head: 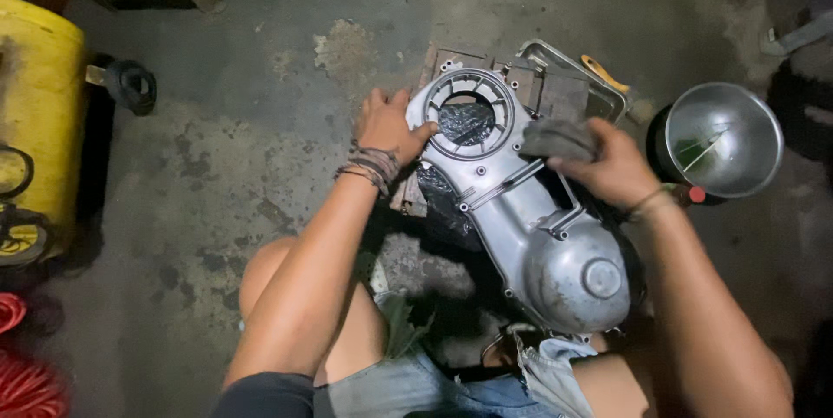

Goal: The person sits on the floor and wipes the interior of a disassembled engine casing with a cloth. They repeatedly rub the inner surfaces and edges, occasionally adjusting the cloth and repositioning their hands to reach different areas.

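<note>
Silver engine side cover (521, 210) lies long-axis diagonal on the knees and a low dark block (416, 197), ring-shaped vent end away from the body, domed end near the lap; left hand (388, 127) rests spread on the ring's rim, thumb hooked over the edge, steadying; right hand (607, 166) is closed round a grey rag (558, 138), pressed to the cover just beside the ring; black plastic sheet (467, 123) shows through the ring opening. Risk, as judged: the cover sits only partly supported, so a hard wipe toward the domed end could tip it off the knees onto the concrete floor (260, 149); the steel funnel (723, 136) stands near the right elbow and could be knocked. Metal tray (607, 97) lies behind the cover with a yellow-handled tool (605, 74); yellow drum (39, 114) at far left; red coil (26, 375) at lower left; no packages, labels or signs legible.
</note>
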